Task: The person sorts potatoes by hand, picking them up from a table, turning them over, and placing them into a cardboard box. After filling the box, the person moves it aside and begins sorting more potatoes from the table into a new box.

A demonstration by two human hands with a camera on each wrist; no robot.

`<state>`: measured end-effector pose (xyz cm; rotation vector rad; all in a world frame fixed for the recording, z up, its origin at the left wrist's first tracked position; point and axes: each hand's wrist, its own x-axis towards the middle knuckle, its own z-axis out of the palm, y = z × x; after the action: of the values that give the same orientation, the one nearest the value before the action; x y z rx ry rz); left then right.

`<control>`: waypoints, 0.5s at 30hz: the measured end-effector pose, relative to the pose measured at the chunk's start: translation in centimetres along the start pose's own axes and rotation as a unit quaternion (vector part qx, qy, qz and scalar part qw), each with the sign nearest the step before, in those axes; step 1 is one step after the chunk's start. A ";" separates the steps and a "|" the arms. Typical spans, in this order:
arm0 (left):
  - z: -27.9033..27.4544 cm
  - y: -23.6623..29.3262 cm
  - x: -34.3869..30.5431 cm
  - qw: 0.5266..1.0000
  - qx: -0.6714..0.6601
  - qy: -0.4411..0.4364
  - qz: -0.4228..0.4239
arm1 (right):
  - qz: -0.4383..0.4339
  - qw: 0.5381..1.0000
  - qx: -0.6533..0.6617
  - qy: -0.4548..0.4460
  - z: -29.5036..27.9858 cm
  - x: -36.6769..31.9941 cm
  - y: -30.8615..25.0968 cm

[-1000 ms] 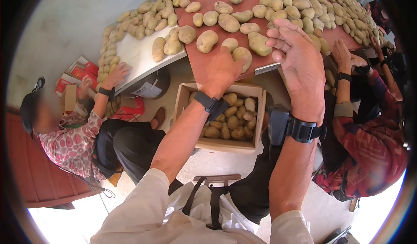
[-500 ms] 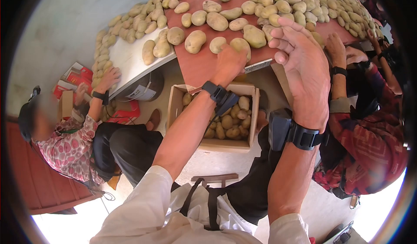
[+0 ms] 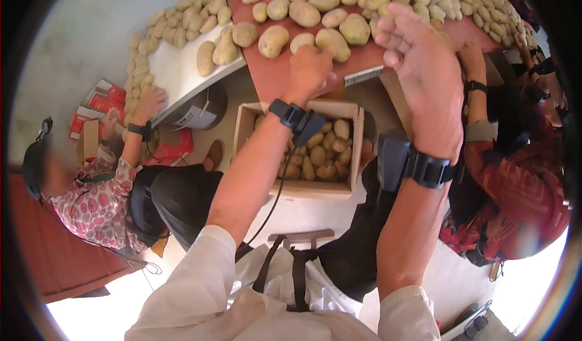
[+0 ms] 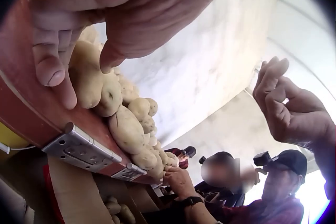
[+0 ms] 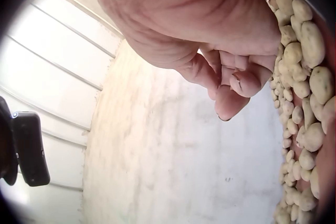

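My left hand [image 3: 310,71] hovers at the near edge of the red tabletop [image 3: 267,80], fingers loosely bent. Just beyond its thumb lies a large potato [image 3: 333,44], and a smaller potato [image 3: 301,41] sits partly behind the knuckles. In the left wrist view, a potato [image 4: 86,79] shows through the gap between thumb and fingers. My right hand [image 3: 424,74] is raised palm inward near the table's edge, fingers slightly bent and nothing in them. The right wrist view shows its fingertips [image 5: 231,106] apart from the potatoes [image 5: 310,43] along the side.
A cardboard box [image 3: 242,135] of potatoes stands below the table edge. A white board [image 3: 176,68] adjoins on the left, bordered by potatoes. A metal hinge [image 3: 364,75] lines the edge. People sit on both sides; a dark bucket [image 3: 209,107] stands under the board.
My left hand held the large potato at the table edge; the potato now lies farther in among the others, and the hand has drawn back leftward. My right hand stays raised.
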<state>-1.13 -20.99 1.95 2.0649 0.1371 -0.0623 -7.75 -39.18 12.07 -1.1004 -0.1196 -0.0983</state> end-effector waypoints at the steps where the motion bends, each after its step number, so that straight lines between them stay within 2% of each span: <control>1: -0.8 -0.4 -0.4 1.000 0.019 -0.010 0.020 | -0.019 0.999 -0.049 0.002 -0.1 -0.2 -0.1; 2: -1.7 0.0 -1.2 1.000 0.019 -0.024 0.004 | -0.021 0.998 -0.055 -0.016 -0.2 0.0 0.1; 4: -3.0 -1.4 -2.7 0.998 -0.054 -0.016 0.024 | -0.011 0.996 0.041 0.082 2.1 -0.4 -0.7; 5: -4.1 -1.9 -3.6 0.998 -0.050 -0.020 0.015 | 0.008 0.995 0.035 0.095 2.2 -0.3 -0.9; 9: -8.3 -4.7 -8.2 0.998 0.030 -0.050 -0.033 | -0.015 0.998 0.023 0.056 1.2 0.1 -0.2; 12: -10.0 -10.4 -9.3 0.991 0.067 -0.070 -0.088 | -0.004 0.997 -0.030 0.075 2.8 -0.1 -0.8; 14: -10.0 -15.0 -9.8 0.986 0.076 -0.083 -0.122 | -0.011 0.998 -0.034 0.047 2.6 -0.2 0.0; 15: -9.7 -17.2 -9.9 0.975 0.137 -0.098 -0.148 | -0.040 0.998 -0.034 0.046 3.0 -0.8 0.2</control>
<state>-13.27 -5.04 -7.44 2.2832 0.3296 -0.4909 -8.69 -36.39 13.12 -1.1564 -0.0791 -0.2258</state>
